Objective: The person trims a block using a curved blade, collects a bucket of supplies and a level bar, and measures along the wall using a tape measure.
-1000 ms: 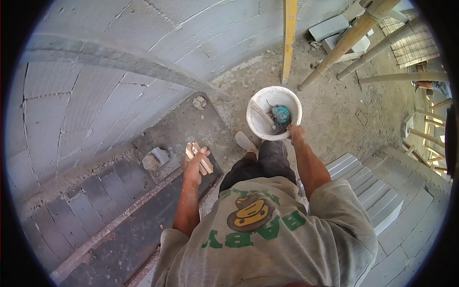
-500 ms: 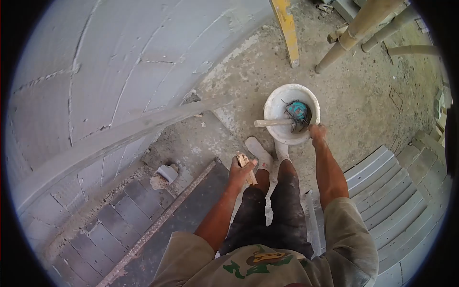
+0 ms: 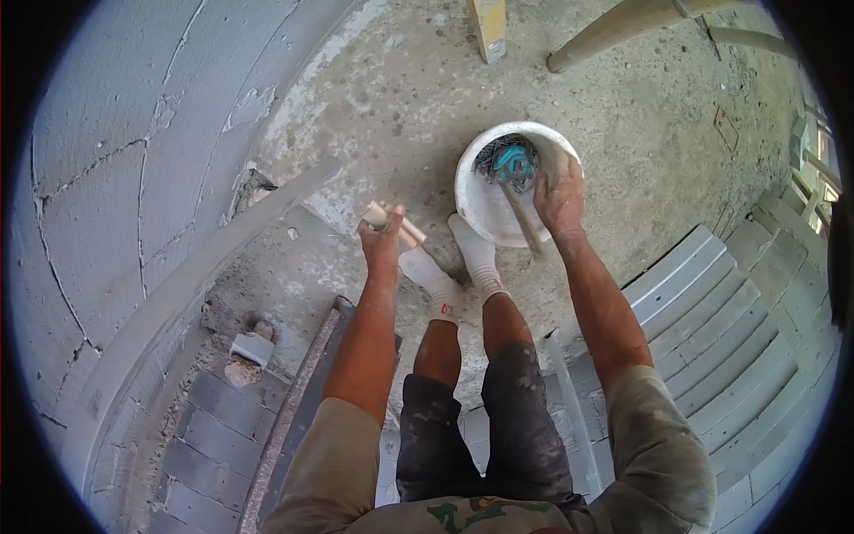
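My left hand (image 3: 382,238) is closed around short pieces of light wood (image 3: 412,234), held above the floor left of the bucket. The white bucket (image 3: 463,189) stands in front of my feet. Inside it lie many dark nails (image 3: 491,160) and a teal object (image 3: 514,164) whose kind I cannot make out. A wooden tool handle (image 3: 522,216) leans from the nails over the near rim; its head is hidden. My right hand (image 3: 560,198) reaches over the bucket's right rim with fingers stretched along the inside, slightly blurred.
A grey block wall (image 3: 116,116) rises at left, with a long pale bar (image 3: 222,240) before it. Stacked grey blocks (image 3: 712,329) lie at right. A yellow board (image 3: 488,31) and a round pole (image 3: 614,36) stand ahead. A dark board (image 3: 311,383) lies near my left leg.
My left hand has moved forward and left with the wood. My right hand has gone from gripping the bucket rim to reaching inside. The tool handle has swung from pointing left to pointing toward me.
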